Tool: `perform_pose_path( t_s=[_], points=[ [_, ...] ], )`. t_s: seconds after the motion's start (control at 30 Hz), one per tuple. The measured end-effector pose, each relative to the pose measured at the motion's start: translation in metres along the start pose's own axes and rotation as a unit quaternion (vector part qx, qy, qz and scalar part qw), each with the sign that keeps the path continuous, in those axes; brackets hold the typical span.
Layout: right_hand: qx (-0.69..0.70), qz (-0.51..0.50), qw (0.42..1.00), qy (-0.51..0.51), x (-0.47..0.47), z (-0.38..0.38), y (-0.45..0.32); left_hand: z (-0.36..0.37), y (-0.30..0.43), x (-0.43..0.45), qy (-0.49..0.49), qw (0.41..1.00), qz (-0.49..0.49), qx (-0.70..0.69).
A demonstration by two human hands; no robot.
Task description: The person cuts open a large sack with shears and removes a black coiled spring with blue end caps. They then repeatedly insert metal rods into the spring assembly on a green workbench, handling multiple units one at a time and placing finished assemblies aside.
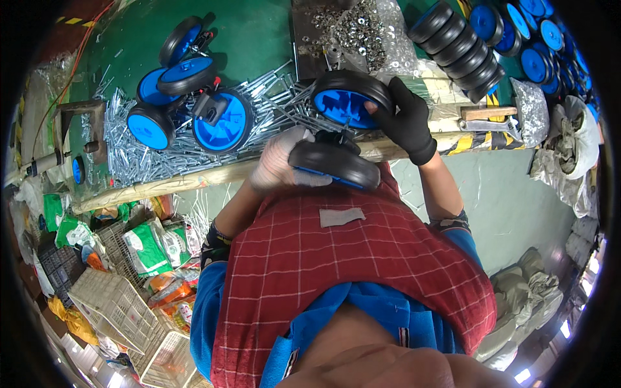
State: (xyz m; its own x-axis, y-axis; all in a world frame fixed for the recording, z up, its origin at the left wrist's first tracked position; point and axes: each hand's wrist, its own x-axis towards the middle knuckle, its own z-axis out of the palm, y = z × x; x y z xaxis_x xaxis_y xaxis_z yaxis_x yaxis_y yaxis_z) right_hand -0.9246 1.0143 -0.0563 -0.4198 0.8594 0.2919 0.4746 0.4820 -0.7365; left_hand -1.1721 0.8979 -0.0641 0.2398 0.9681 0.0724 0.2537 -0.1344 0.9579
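Note:
Two black-tyred wheels are held at the bench's front edge, just above my red checked apron. My left hand [284,162], in a whitish glove, grips the lower wheel [335,162] by its left side. On the upper wheel [356,92], my right hand [405,119] in a black glove has its thumb over the blue hub and its fingers behind the tyre. A dark bracket [337,138] sits between the two wheels, with a thin metal pin or bolt reaching into the upper hub. Most of the bracket is hidden by the lower wheel.
Long metal bolts [155,165] cover the bench's left part, with assembled wheel pairs [199,97] on them. Washers [359,34] lie on a dark plate behind. Stacked wheels [456,48], a hammer [487,113] and an adjustable wrench [490,127] are rightward. Plastic crates [114,305] stand lower left.

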Motion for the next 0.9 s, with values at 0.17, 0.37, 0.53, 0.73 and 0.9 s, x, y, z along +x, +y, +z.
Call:
perform_pose_path(
  t_s=[0.17, 0.37, 0.53, 0.73, 0.9],
  points=[
    [0.097, 0.096, 0.99, -0.035, -0.004, 0.018, 0.019, -0.003, -0.02, -0.013, 0.021, 0.994, -0.054, -0.097],
    [0.004, -0.053, 0.997, -0.056, 0.0, 0.023, 0.009, 0.011, -0.039, -0.008, 0.009, 0.984, -0.113, -0.138],
    [0.231, 0.069, 0.966, -0.089, 0.028, 0.026, 0.024, -0.015, -0.02, 0.006, -0.013, 0.979, -0.068, -0.19],
    [-0.181, -0.003, 0.981, 0.066, 0.068, 0.05, 0.084, -0.008, -0.085, -0.008, 0.116, 0.971, 0.18, 0.105],
    [-0.194, 0.011, 0.98, 0.035, 0.07, 0.053, 0.087, -0.01, -0.083, -0.008, 0.11, 0.972, 0.174, 0.115]
  ],
)
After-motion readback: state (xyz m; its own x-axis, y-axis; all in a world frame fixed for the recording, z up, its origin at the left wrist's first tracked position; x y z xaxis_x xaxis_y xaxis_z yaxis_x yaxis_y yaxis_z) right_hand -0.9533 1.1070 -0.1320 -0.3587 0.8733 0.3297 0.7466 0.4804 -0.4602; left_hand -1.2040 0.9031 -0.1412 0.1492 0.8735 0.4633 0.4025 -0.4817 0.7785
